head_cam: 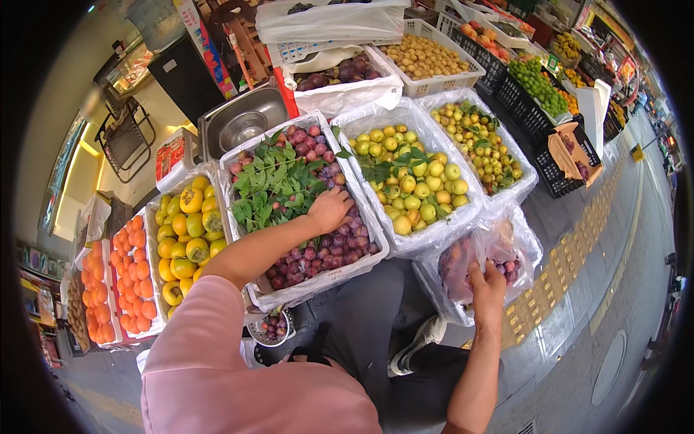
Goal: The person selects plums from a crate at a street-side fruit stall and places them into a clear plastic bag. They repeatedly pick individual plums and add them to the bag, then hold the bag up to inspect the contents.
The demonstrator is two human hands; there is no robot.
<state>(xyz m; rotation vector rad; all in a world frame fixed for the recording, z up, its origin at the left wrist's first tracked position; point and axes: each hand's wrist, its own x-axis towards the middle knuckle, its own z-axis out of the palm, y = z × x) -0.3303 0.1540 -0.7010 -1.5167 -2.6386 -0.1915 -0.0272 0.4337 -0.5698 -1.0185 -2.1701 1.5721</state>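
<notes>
My left hand (329, 210) lies on the plums (320, 255) in a white crate (303, 286) lined with plastic; its fingertips are hidden among the fruit, so a grip cannot be told. Green leafy sprigs (271, 187) cover the middle of that crate. My right hand (486, 285) pinches the edge of a clear plastic bag (461, 260) at the lower right, over a plastic-lined box (528, 244). Dark red fruit (507, 268) shows through and beside the bag.
Crates of yellow-green jujubes (415, 187), small mottled fruit (477, 146), persimmons (190, 238) and orange fruit (133, 276) surround the plums. A steel sink (244, 125) stands behind. A small white basket (276, 328) sits below, near my legs. Black crates (528, 100) line the right, beside the pavement.
</notes>
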